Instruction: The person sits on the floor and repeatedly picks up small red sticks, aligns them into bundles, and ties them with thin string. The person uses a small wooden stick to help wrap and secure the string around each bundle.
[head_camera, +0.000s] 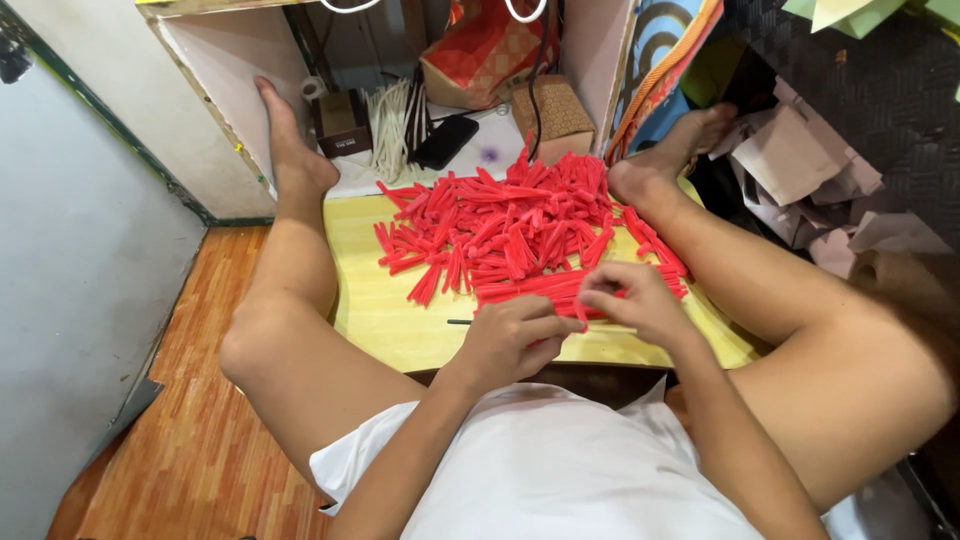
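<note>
Nearest the camera, left hand (512, 338) and right hand (632, 298) are both curling fingers around a flat bundle of thin red paper sticks (560, 290), pinching it closed at the near edge of the low yellow wooden board (375, 310). Beyond, a loose pile of red paper tubes (500, 225) is covering the board (legs flanking it). Farther back, a black phone (447, 140) is lying beside a brown woven box (552, 117).

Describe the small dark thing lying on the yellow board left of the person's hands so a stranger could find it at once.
Start at the yellow board between the person's legs, heaped with red strips. Follow its near edge to the left hand; just left of the knuckles lies a thin dark stick. It is the only black, needle-thin item there, lying alone on bare yellow.
</note>
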